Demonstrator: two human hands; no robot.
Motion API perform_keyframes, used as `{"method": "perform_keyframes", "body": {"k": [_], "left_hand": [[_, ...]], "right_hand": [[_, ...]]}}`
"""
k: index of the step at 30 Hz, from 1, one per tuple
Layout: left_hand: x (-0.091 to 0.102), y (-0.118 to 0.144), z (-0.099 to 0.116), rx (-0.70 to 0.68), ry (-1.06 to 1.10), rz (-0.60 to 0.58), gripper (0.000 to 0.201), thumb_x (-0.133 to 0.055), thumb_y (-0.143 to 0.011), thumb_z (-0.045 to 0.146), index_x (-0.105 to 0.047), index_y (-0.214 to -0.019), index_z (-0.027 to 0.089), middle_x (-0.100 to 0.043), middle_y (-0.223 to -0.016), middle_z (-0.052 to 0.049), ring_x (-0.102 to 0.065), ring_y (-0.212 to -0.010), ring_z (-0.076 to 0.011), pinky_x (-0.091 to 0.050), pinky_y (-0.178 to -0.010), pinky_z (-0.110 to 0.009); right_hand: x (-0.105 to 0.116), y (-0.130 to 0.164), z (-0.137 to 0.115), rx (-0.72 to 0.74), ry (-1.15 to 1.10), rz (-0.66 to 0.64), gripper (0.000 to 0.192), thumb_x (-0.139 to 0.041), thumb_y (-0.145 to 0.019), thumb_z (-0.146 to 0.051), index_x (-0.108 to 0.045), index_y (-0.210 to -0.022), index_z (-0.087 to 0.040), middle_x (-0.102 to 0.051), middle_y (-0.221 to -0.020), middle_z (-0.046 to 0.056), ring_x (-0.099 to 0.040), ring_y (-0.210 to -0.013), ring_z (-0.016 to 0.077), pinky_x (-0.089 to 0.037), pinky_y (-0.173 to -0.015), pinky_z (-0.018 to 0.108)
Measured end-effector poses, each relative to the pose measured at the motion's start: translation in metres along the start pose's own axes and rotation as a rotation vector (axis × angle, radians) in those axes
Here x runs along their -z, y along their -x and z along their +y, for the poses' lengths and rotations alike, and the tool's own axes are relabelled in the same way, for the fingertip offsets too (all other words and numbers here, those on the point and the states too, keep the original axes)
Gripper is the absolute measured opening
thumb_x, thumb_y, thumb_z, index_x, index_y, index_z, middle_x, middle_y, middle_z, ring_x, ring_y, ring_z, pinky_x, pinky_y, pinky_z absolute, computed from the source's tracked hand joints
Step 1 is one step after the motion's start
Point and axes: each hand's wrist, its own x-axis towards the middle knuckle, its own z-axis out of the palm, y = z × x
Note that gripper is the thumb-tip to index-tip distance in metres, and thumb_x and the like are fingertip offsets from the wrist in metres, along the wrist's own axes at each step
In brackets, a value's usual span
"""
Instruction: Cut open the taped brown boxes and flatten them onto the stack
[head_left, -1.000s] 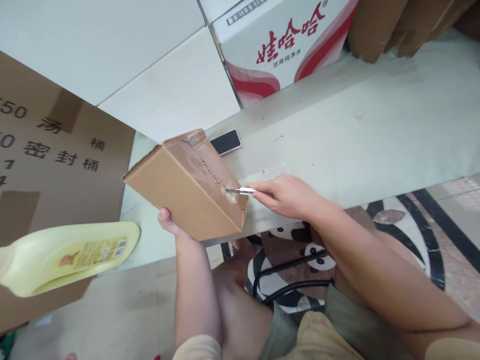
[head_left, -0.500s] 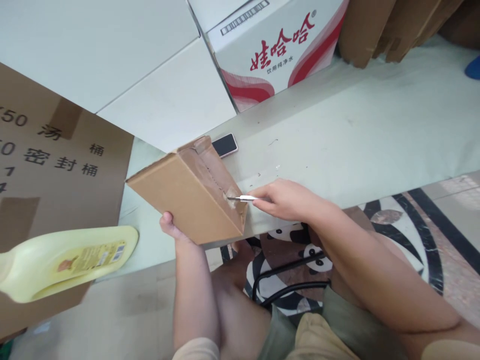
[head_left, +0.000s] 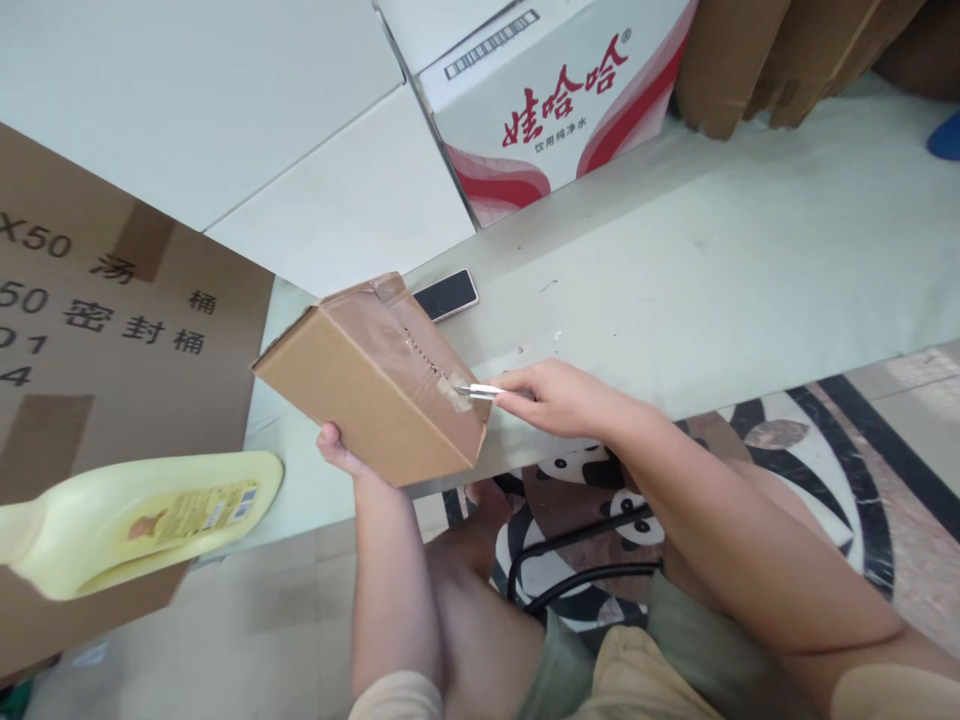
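Note:
A small brown cardboard box [head_left: 360, 395], sealed with clear tape along its top seam, is tilted up at the table's near edge. My left hand [head_left: 335, 452] grips it from underneath; only the thumb and the wrist show. My right hand [head_left: 559, 398] pinches a small white-handled knife [head_left: 480, 391] whose blade tip is stuck into the taped seam near the box's right corner. A line of punctures runs along the tape above the blade.
A dark phone [head_left: 447, 295] lies on the pale table [head_left: 712, 280] just behind the box. A white and red printed carton [head_left: 547, 90] stands at the back. A large brown carton [head_left: 112, 330] and a yellow plastic bottle [head_left: 135, 520] are at the left.
The box tilted a little and back again in my left hand. The knife stays at the right end of the taped seam, shifted only slightly.

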Motion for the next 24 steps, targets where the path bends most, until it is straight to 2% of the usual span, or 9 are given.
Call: {"method": "perform_keyframes", "body": {"k": [3,7,12,13,15,18,21,23,24], "left_hand": [[0.003,-0.002,0.000,0.003,0.002,0.009,0.058,-0.073,-0.063,0.063,-0.070,-0.109,0.027,-0.074,-0.117,-0.006,-0.062,-0.124,-0.0335,-0.057,-0.088,-0.038],[0.003,-0.008,-0.002,-0.023,0.037,0.032,0.055,-0.074,-0.064,0.060,-0.069,-0.105,0.024,-0.075,-0.113,-0.005,-0.062,-0.122,-0.0338,-0.055,-0.093,-0.041],[-0.008,-0.006,0.002,-0.015,0.085,-0.023,0.057,-0.066,-0.074,0.061,-0.067,-0.117,0.023,-0.073,-0.124,-0.004,-0.058,-0.128,-0.0327,-0.052,-0.100,-0.044],[-0.010,-0.005,0.003,-0.012,0.095,-0.050,0.057,-0.064,-0.078,0.060,-0.066,-0.122,0.023,-0.072,-0.126,-0.003,-0.057,-0.129,-0.0318,-0.052,-0.102,-0.044],[-0.011,-0.005,0.006,-0.021,0.116,-0.087,0.054,-0.059,-0.085,0.056,-0.065,-0.127,0.023,-0.072,-0.127,-0.001,-0.056,-0.130,-0.0296,-0.051,-0.105,-0.042],[-0.005,-0.009,0.004,-0.051,0.116,-0.028,0.049,-0.058,-0.086,0.055,-0.068,-0.122,0.024,-0.074,-0.122,0.001,-0.052,-0.136,-0.0266,-0.049,-0.108,-0.037],[0.000,-0.013,-0.005,-0.022,0.092,0.028,0.049,-0.063,-0.083,0.060,-0.069,-0.118,0.026,-0.074,-0.122,0.001,-0.050,-0.140,-0.0273,-0.049,-0.109,-0.038],[-0.003,-0.013,-0.012,0.052,0.079,-0.005,0.054,-0.071,-0.078,0.061,-0.069,-0.120,0.028,-0.072,-0.126,0.000,-0.053,-0.136,-0.0303,-0.051,-0.106,-0.044],[-0.006,-0.013,-0.015,0.098,0.072,-0.027,0.056,-0.075,-0.074,0.061,-0.069,-0.119,0.029,-0.072,-0.128,-0.001,-0.055,-0.132,-0.0315,-0.052,-0.104,-0.045]], "right_hand": [[0.005,0.004,0.002,-0.060,0.036,-0.047,0.032,-0.048,-0.098,-0.036,-0.075,-0.097,-0.020,-0.059,-0.068,-0.001,-0.048,-0.064,0.0128,-0.029,-0.063,0.026],[0.003,0.008,0.013,-0.123,0.077,-0.155,0.029,-0.049,-0.095,-0.037,-0.067,-0.080,-0.019,-0.051,-0.061,-0.003,-0.042,-0.059,0.0119,-0.027,-0.059,0.027],[0.008,0.009,0.029,-0.013,-0.094,-0.177,0.029,-0.048,-0.093,-0.037,-0.059,-0.073,-0.019,-0.043,-0.063,-0.004,-0.038,-0.060,0.0111,-0.027,-0.059,0.026],[0.011,0.010,0.031,-0.002,-0.133,-0.140,0.031,-0.048,-0.094,-0.040,-0.058,-0.073,-0.019,-0.040,-0.063,-0.004,-0.037,-0.059,0.0111,-0.028,-0.059,0.026],[0.018,0.010,0.035,-0.039,-0.149,0.039,0.035,-0.045,-0.095,-0.044,-0.062,-0.078,-0.018,-0.041,-0.064,-0.003,-0.039,-0.061,0.0125,-0.030,-0.060,0.027],[0.021,0.006,0.040,-0.233,0.036,0.359,0.037,-0.041,-0.097,-0.040,-0.069,-0.108,-0.019,-0.057,-0.077,0.004,-0.053,-0.073,0.0202,-0.038,-0.068,0.031],[0.012,-0.001,0.045,-0.381,0.294,0.451,0.046,-0.046,-0.094,-0.031,-0.062,-0.136,-0.018,-0.065,-0.111,0.018,-0.060,-0.103,0.0341,-0.045,-0.087,0.045],[0.004,-0.007,0.045,-0.344,0.348,0.498,0.050,-0.052,-0.092,-0.030,-0.060,-0.139,-0.016,-0.059,-0.133,0.023,-0.052,-0.125,0.0412,-0.040,-0.104,0.056],[-0.001,-0.009,0.044,-0.282,0.306,0.502,0.050,-0.053,-0.092,-0.031,-0.061,-0.139,-0.016,-0.057,-0.139,0.022,-0.049,-0.131,0.0413,-0.036,-0.110,0.058]]}}
